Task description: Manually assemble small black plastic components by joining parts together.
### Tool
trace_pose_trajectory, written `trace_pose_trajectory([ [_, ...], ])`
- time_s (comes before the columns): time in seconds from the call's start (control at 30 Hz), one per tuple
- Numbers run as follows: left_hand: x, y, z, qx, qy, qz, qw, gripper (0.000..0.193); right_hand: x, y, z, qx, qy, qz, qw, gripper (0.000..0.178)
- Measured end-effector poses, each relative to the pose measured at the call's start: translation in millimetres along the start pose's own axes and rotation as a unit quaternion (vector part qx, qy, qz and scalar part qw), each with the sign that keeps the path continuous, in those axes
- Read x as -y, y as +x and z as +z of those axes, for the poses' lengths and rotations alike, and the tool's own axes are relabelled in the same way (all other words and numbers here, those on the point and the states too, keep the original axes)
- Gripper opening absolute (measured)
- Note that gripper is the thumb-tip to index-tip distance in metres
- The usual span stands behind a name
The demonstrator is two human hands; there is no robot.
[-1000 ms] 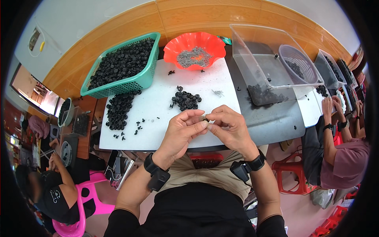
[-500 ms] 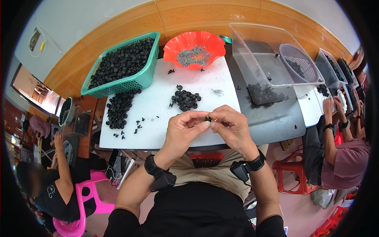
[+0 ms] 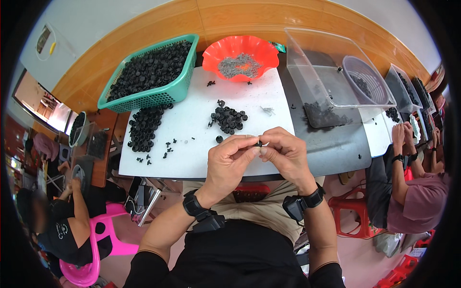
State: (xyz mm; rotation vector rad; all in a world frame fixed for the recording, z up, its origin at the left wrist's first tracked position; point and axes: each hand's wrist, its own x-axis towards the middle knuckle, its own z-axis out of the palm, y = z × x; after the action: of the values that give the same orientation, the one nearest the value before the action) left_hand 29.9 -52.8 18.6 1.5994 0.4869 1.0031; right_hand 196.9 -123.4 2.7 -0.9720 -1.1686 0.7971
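My left hand (image 3: 228, 161) and my right hand (image 3: 287, 152) meet above the near edge of the white tabletop, fingertips almost touching. Between their pinched thumbs and forefingers is a small black part (image 3: 259, 143), mostly covered by the fingers. Just beyond my hands lies a pile of round black caps (image 3: 228, 120), with one loose black cap (image 3: 219, 139) beside my left hand. A larger heap of black caps (image 3: 143, 129) lies further left. Several tiny black pieces (image 3: 168, 150) are scattered between the two.
A green basket (image 3: 178, 92) full of black parts stands at the back left. Beside it is a red wavy-rimmed bowl (image 3: 270, 61) of thin grey pins. A few pins (image 3: 267, 111) lie on the tabletop. A clear plastic bin (image 3: 307, 91) stands right. People work at both sides.
My hands stay pinched together on the small part, with slight finger movement. A loose black cap now shows beside my left hand. The view has shifted a little. The person at left has lowered an arm.
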Motion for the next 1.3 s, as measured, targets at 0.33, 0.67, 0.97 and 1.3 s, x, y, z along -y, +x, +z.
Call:
trace_pose_trajectory([
  [0.33, 0.1, -3.0, 0.5, -0.019, 0.005, 0.007, 1.0, 0.022, -1.9, -0.6, -1.7, 0.015, 0.002, -0.005, 1.0, 0.025],
  [0.67, 1.5, -3.6, -2.5, -0.013, -0.124, -0.074, 0.989, 0.022, 0.0, -2.4, -1.7, 0.004, -0.075, -0.023, 0.997, 0.028],
  [0.97, 3.6, -2.3, -1.5, -0.008, -0.21, -0.132, 0.969, 0.021, 2.7, -5.5, 4.7, -0.033, -0.126, -0.113, 0.985, 0.021],
  [1.3, 0.2, -4.2, -3.6, 0.0, -0.311, -0.215, 0.926, 0.012, 5.4, -3.0, 7.9, -0.041, -0.223, -0.197, 0.954, 0.027],
])
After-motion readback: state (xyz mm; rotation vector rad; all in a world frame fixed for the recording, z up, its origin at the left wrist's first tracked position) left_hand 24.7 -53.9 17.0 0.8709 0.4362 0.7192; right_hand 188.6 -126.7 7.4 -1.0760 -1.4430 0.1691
